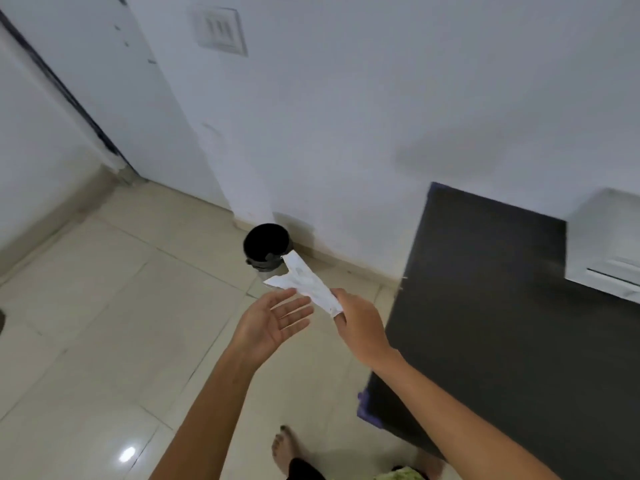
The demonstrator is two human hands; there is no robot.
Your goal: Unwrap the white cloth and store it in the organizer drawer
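Note:
My right hand [360, 323] pinches the near end of a thin white wrapper-like piece [304, 284], which sticks out toward a black bin [265, 242] on the floor by the wall. My left hand [273, 322] is open, palm up, fingers spread, just left of the white piece and not holding it. A white organizer [606, 237] sits on the dark table [502, 306] at the right edge; its drawer front shows only partly. Whether the white piece is cloth or wrapping I cannot tell.
Beige floor tiles [104, 323] spread to the left and front. A white wall with a switch plate [220, 29] stands behind. A bare foot [284, 452] shows at the bottom. A dark door edge [69, 95] runs at the left.

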